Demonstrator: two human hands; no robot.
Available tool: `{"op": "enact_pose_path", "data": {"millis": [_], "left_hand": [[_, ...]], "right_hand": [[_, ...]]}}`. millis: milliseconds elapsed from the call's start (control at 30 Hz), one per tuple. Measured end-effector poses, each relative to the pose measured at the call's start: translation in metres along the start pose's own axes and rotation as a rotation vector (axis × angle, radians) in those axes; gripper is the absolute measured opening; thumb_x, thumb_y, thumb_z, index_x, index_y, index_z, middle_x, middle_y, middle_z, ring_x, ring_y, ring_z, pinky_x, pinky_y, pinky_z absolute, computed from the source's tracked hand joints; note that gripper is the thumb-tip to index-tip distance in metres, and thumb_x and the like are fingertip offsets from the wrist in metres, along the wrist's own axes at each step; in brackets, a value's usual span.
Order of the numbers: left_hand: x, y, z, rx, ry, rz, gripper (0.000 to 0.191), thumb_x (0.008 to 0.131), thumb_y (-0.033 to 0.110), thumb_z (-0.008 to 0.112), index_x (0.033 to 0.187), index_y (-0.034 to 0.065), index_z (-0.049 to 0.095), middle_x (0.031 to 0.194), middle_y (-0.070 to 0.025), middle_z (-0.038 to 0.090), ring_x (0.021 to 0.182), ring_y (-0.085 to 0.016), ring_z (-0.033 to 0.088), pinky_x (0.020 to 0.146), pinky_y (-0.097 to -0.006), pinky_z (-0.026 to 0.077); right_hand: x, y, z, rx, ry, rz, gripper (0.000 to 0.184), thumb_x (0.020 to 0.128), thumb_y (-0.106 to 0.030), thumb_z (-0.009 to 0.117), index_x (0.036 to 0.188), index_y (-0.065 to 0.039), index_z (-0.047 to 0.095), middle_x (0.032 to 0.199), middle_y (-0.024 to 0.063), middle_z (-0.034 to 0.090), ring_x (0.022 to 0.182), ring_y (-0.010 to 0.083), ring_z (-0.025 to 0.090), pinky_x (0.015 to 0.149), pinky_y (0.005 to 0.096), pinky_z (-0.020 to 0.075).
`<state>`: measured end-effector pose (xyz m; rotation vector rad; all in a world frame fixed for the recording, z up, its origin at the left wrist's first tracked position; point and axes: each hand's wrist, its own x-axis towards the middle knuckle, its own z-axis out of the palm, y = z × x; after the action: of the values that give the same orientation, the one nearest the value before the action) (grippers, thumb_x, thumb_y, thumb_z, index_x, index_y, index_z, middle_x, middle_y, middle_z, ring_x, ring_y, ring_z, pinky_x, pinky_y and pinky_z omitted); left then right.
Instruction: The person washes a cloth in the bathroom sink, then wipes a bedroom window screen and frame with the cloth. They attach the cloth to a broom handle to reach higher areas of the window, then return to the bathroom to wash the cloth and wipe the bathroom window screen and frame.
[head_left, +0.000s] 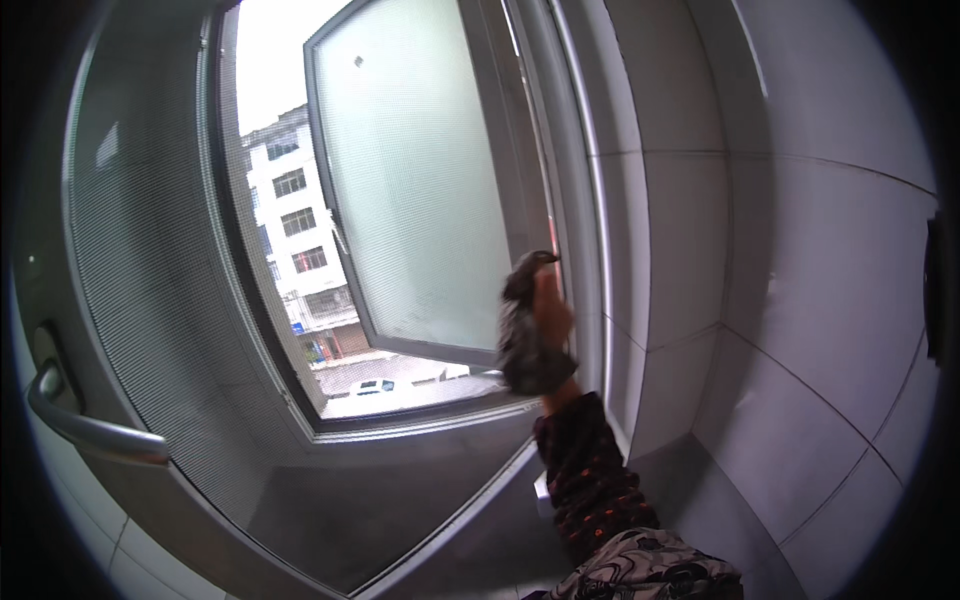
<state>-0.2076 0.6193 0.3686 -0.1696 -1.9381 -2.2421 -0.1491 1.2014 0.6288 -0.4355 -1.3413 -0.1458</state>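
Note:
My right hand reaches up from the lower right, inside a dark sleeve with orange specks and a patterned outer cuff. Bunched in its grip is a dark grey cloth. Hand and cloth are at the right side of the window frame; whether the cloth touches the frame cannot be told. Beyond them, a frosted-glass window sash stands swung outward. My left hand is out of view.
A mesh screen sash stands swung inward on the left, with a metal lever handle jutting out. Grey wall tiles line the right, above a tiled sill. Outside are a white building and a parked vehicle.

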Motion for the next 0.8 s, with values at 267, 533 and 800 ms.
{"op": "enact_pose_path", "data": {"millis": [267, 533, 800], "left_hand": [[-0.005, 0.02, -0.002, -0.093, -0.03, 0.037, 0.033, 0.079, 0.011, 0.078, 0.098, -0.0078, 0.059, 0.093, -0.0132, 0.063, 0.082, -0.02, 0.059, 0.078, -0.0339, 0.052], [-0.019, 0.034, 0.006, 0.006, 0.013, 0.023, 0.037, 0.081, 0.014, 0.077, 0.101, -0.0089, 0.056, 0.09, -0.0112, 0.061, 0.08, -0.018, 0.057, 0.073, -0.0331, 0.05], [-0.015, 0.028, -0.01, 0.047, 0.073, 0.047, 0.025, 0.082, 0.011, 0.071, 0.097, -0.0064, 0.061, 0.083, -0.0085, 0.062, 0.075, -0.016, 0.056, 0.07, -0.0316, 0.047]], "right_hand": [[-0.045, -0.138, -0.077, 0.624, -0.285, -0.518, 0.024, 0.075, -0.016, 0.064, 0.092, -0.004, 0.053, 0.08, 0.0104, 0.054, 0.069, 0.0232, 0.058, 0.06, 0.036, 0.0498], [0.222, 0.01, 0.031, -0.145, -0.036, -0.008, 0.019, 0.091, -0.021, 0.053, 0.097, -0.004, 0.055, 0.085, 0.0155, 0.06, 0.071, 0.033, 0.062, 0.063, 0.0422, 0.0522], [0.054, -0.065, 0.024, 0.194, -0.126, -0.086, 0.035, 0.088, -0.023, 0.057, 0.11, 0.003, 0.052, 0.106, 0.022, 0.055, 0.1, 0.0349, 0.055, 0.086, 0.049, 0.0421]]}}
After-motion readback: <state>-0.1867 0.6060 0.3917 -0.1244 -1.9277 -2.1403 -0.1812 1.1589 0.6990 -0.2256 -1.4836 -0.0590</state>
